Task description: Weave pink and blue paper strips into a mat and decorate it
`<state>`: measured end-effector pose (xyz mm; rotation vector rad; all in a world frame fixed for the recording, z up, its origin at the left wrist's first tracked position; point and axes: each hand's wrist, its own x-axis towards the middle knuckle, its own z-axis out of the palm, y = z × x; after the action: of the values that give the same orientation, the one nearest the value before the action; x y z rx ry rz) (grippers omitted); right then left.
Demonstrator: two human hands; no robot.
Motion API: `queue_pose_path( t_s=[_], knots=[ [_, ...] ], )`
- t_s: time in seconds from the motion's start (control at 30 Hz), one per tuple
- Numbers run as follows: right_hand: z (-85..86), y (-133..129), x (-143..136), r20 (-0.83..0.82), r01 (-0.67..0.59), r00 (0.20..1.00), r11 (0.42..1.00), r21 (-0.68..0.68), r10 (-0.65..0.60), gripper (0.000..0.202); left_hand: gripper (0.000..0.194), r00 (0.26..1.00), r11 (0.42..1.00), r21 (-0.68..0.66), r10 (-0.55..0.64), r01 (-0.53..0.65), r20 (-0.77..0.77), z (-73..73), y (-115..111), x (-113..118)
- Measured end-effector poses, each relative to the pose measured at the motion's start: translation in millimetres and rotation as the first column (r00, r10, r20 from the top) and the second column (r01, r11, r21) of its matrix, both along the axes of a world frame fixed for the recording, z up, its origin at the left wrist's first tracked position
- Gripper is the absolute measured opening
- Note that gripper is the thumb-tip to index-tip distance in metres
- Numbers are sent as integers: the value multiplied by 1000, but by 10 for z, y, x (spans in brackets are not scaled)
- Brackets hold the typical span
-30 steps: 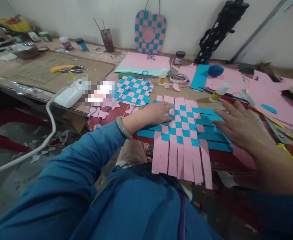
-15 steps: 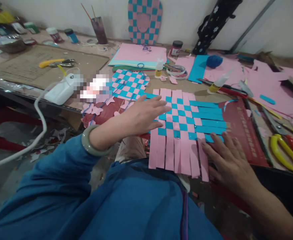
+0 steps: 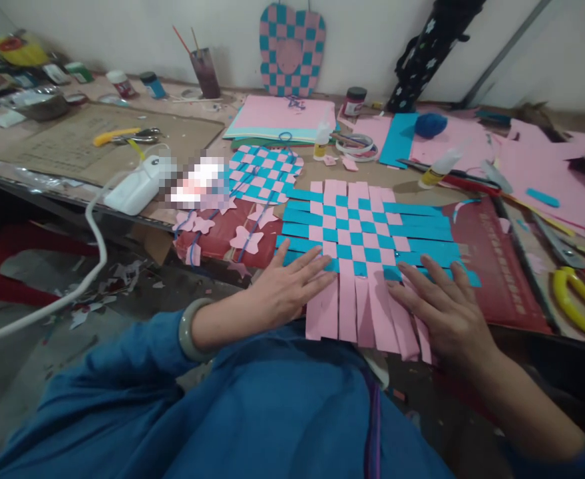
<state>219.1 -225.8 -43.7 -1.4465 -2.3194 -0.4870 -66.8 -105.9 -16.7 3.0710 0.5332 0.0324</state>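
Observation:
A mat of woven pink and blue paper strips (image 3: 357,229) lies in front of me on a dark red board (image 3: 502,266). Its pink strip ends hang over the table's front edge, and the blue ends stick out at both sides. My left hand (image 3: 292,283) rests flat with fingers spread on the lower left of the weave. At the lower right, my right hand (image 3: 444,299) lies on the strips, its fingers apart and stretched out. Behind the left side is a finished-looking checkered piece (image 3: 265,173), with pink paper butterflies (image 3: 246,239) on blue yarn nearby.
Glue bottles (image 3: 439,167) stand behind the weave. Yellow-handled scissors (image 3: 574,299) lie at the right edge. A white corded device (image 3: 140,186) and a yellow-handled tool (image 3: 117,137) are on the left. Stacked coloured paper (image 3: 282,116) lies at the back, below a checkered panel (image 3: 292,53).
My left hand has moved down from the weave's upper left to its lower left, uncovering the blue strip ends. My right hand has shifted slightly inward over the lower right strips.

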Motion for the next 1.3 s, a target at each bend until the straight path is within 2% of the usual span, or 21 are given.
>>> queue_pose_path(
  t_s=[0.1, 0.17, 0.27, 0.37, 0.47, 0.63, 0.73, 0.83, 0.93, 1.07, 1.2, 1.3],
  knots=[
    [23, 46, 23, -36, 9, 999, 1000, -19, -9, 35, 47, 996, 999, 21, -52, 50, 74, -66, 7, 55],
    [63, 90, 49, -71, 20, 997, 999, -50, -24, 33, 42, 988, 997, 13, -82, 81, 133, -39, 42, 86],
    [171, 183, 104, -134, 6, 991, 997, -82, -17, 35, 38, 985, 994, -73, -68, 80, 162, 101, 136, 147],
    [319, 302, 169, -172, -67, 984, 993, -93, 50, 37, 38, 987, 985, -173, 7, 21, 159, 299, 257, 232],
    [434, 409, 236, -213, -77, 976, 988, -136, 46, 36, 37, 973, 976, -213, 90, -44, 212, 469, 372, 317],
    [417, 466, 391, -291, -49, 957, 978, -203, -12, 45, 24, 921, 967, -227, 192, -118, 340, 623, 539, 426],
    [357, 467, 479, -228, 32, 970, 975, -218, -83, 48, 30, 867, 972, -231, 143, -33, 477, 683, 650, 492],
    [393, 524, 471, -145, 148, 974, 976, -159, -171, 40, 34, 828, 968, -244, 85, 65, 555, 753, 762, 560],
    [579, 666, 380, -111, 254, 957, 958, -137, -269, 39, 32, 821, 965, -253, 87, 72, 564, 850, 870, 614],
    [961, 932, 306, -106, 317, 935, 933, -168, -337, 41, 34, 802, 970, -242, 151, -9, 578, 1039, 1025, 652],
    [1365, 1156, 252, -112, 430, 888, 892, -139, -446, 56, 36, 737, 978, -190, 190, -85, 649, 1288, 1144, 631],
    [1649, 1206, 166, -136, 507, 844, 854, -117, -519, 72, 36, 683, 983, -161, 181, -93, 707, 1489, 1158, 557]
  ],
)
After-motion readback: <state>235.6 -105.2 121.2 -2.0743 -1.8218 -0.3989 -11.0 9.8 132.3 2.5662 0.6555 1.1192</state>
